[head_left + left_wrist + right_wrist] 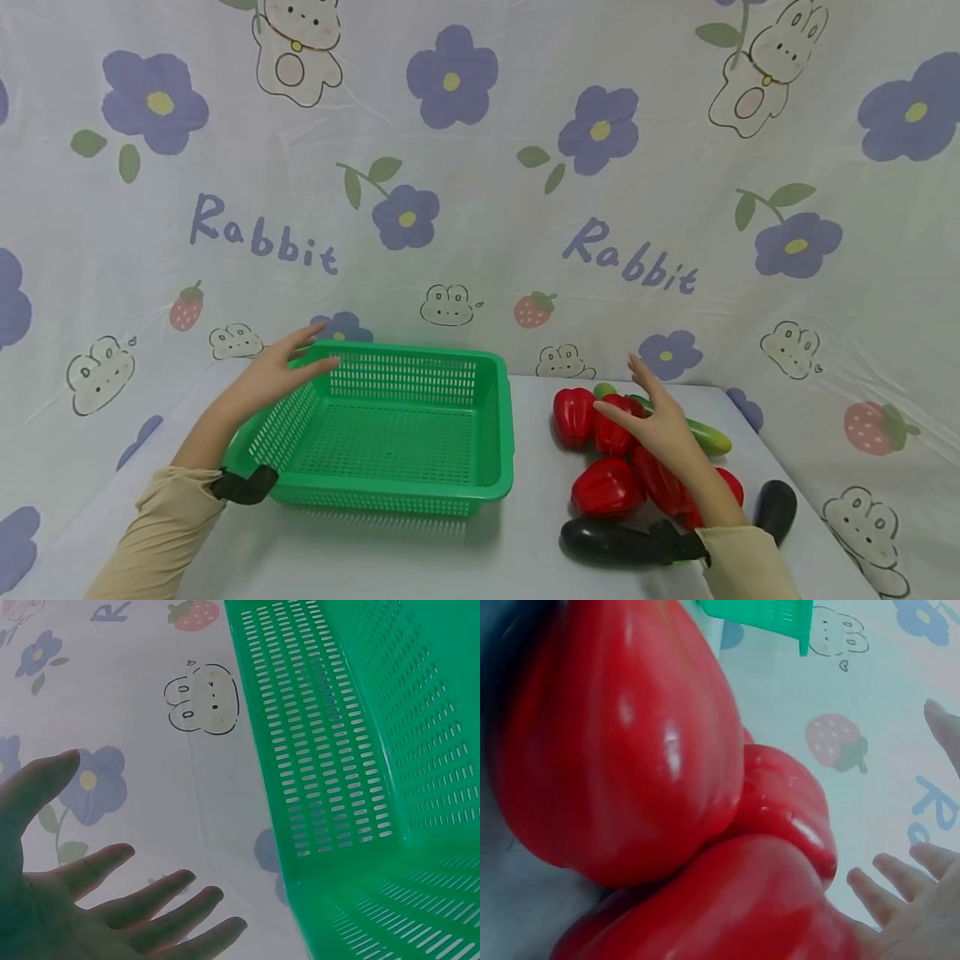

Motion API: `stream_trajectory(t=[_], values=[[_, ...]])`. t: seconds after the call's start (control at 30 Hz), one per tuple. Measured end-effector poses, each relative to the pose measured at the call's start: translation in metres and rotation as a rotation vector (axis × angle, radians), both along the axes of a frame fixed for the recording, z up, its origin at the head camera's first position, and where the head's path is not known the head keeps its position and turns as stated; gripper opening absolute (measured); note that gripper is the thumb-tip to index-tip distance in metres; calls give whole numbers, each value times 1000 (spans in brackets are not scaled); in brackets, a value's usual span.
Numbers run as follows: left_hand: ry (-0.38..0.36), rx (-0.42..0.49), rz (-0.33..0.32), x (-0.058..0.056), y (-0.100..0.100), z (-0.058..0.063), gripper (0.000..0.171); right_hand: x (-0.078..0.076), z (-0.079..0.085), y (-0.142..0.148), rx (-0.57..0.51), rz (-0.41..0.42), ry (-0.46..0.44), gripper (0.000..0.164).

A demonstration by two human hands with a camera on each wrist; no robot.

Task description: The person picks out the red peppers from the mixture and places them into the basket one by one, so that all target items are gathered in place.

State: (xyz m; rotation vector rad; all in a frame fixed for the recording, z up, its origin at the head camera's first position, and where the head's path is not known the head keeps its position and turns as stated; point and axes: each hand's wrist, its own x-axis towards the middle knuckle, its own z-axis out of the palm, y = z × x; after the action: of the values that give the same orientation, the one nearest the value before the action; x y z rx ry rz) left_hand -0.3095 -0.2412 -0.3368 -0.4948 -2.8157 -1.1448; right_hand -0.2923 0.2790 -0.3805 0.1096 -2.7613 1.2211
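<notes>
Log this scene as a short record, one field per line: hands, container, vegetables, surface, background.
Left hand: fingers spread, holding nothing, beside the basket's left side
Right hand: fingers apart, holding nothing, by the peppers; contact cannot be told
Container: green basket, perforated, left of the vegetables
Nearest vegetables: red peppers, clustered
Other vegetables: dark eggplants, one in front of the peppers, one to their right; green cucumber-like vegetable behind
Surface: white table
Background: printed cloth with flowers, rabbits, strawberries
</notes>
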Motion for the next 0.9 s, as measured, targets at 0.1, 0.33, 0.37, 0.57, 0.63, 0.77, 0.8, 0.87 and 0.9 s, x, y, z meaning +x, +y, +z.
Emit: stream_trajectory(t=[0.1, 0.33, 0.37, 0.57, 0.63, 0.77, 0.8, 0.87, 0.9], values=[[4, -6, 6, 1, -6, -1, 75, 1, -3, 3, 0, -4, -10, 100], [-7, -2, 24, 6, -16, -3, 73, 3, -5, 13, -33, -6, -40, 100], [-8, -3, 26, 7, -18, -3, 73, 4, -6, 14, -37, -4, -41, 100], [-34, 3, 33, 12, -29, -6, 72, 5, -10, 20, -34, 12, -60, 100], [-44, 8, 37, 12, -33, -7, 73, 5, -13, 22, -33, 14, -66, 100], [-53, 17, 41, 12, -41, -11, 72, 6, -14, 26, -38, 15, -75, 100], [-54, 20, 42, 12, -44, -12, 72, 6, -14, 26, -37, 16, -76, 100], [-66, 30, 48, 12, -48, -15, 72, 6, -14, 26, -35, 18, -79, 100], [-76, 41, 50, 12, -51, -17, 72, 6, -14, 27, -31, 20, -79, 100]])
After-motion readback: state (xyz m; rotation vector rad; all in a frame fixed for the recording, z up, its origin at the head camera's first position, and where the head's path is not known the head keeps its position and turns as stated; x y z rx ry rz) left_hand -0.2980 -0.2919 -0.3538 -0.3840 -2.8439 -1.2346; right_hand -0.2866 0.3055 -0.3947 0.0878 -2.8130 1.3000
